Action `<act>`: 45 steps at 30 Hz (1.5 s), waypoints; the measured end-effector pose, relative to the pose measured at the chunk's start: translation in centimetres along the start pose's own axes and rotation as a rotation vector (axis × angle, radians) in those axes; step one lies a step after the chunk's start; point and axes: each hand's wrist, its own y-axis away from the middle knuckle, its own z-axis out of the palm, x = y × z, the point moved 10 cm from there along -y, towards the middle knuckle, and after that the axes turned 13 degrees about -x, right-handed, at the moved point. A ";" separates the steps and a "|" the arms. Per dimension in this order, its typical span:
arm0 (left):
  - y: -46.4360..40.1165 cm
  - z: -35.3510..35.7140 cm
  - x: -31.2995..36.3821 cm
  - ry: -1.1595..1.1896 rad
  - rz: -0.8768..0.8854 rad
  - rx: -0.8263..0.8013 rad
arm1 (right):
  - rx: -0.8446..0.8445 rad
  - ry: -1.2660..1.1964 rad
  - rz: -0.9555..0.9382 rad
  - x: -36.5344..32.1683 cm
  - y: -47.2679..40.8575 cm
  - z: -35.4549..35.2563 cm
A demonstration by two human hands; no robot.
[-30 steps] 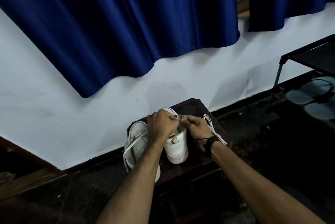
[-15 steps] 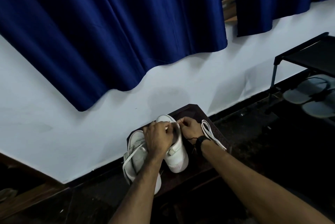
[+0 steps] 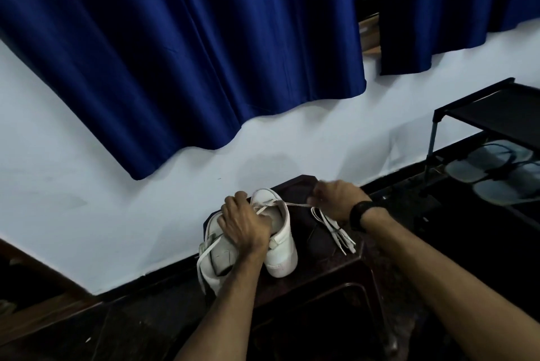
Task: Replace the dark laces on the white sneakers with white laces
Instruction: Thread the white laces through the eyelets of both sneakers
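Two white sneakers stand side by side on a small dark bench (image 3: 336,270) in the lower centre of the frame, long axes running up-frame, toes toward the wall. The right sneaker (image 3: 282,243) has smooth, rounded sides. The left hand (image 3: 244,224) curls over its collar, gripping it. The right hand (image 3: 336,198) pinches a flat white lace (image 3: 295,205) drawn taut from that shoe toward the right. The left sneaker (image 3: 213,261) sits partly under the left forearm. A loose bundle of white laces (image 3: 333,229) lies to the right.
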 end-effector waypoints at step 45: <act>-0.5 -4.8 -5.4 0.649 -0.294 -0.679 | -0.037 -0.116 -0.016 -5.4 3.8 2.1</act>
